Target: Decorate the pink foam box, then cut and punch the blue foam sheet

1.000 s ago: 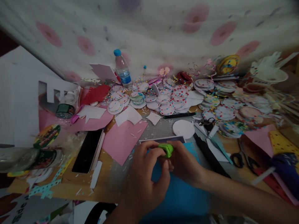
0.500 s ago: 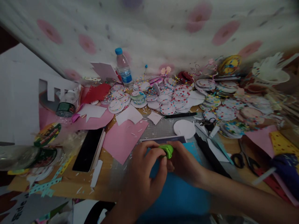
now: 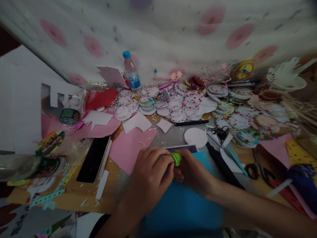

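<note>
Both hands meet over a blue sheet [image 3: 185, 205] at the front of the table. Between them is a small bright green lump of soft clay [image 3: 176, 159], creased on its surface. My left hand [image 3: 153, 175] is closed, its thumb and forefinger pinching the lump from the left. From the other side my right hand [image 3: 194, 172] grips the lump with bent fingers, partly hidden behind it. Just beyond the hands lies a dark flat rectangle [image 3: 183, 148], partly covered by them.
Behind stand many dotted paper discs [image 3: 178, 115] in piles and a water bottle [image 3: 131, 71]. To the left lie a phone [image 3: 92, 160] and pink paper [image 3: 131, 148]. Scissors [image 3: 257, 168], a black pen [image 3: 192, 123] and a white disc [image 3: 195, 137] are also on the table.
My left hand's thumb and fingers have drawn closer together on the green clay, and the wrist has shifted left. The lump looks turned and more compact. My right hand stays nearly in place.
</note>
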`<state>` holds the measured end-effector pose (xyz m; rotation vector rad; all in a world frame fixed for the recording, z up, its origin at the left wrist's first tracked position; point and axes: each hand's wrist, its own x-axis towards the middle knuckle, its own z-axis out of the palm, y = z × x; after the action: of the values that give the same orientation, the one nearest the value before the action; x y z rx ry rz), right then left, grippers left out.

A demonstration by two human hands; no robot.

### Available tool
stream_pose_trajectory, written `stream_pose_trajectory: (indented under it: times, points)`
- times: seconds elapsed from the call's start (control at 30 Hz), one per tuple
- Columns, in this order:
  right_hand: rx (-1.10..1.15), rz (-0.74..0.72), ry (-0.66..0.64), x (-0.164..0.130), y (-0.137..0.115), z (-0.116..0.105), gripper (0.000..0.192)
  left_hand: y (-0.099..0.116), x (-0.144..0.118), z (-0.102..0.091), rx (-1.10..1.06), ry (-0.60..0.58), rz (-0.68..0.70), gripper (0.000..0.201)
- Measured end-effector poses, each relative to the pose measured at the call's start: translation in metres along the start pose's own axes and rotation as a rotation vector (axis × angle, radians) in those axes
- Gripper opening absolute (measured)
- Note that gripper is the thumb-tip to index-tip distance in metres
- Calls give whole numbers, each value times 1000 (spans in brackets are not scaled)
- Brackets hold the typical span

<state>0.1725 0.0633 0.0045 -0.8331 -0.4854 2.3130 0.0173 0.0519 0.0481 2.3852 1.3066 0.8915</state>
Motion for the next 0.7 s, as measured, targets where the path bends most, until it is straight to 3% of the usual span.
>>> stream_pose_trajectory:
  times: [0.3, 0.53, 0.7]
  points:
    - [-39, 27, 21, -1, -7, 2, 31, -6, 10, -5, 15, -50, 61, 12]
    - [-35, 22, 20, 1, -8, 4, 34, -7, 11, 2, 188, -24, 123, 12]
    - [-2, 66, 7, 0, -11, 8, 32, -6, 10, -1, 162, -5, 96, 12]
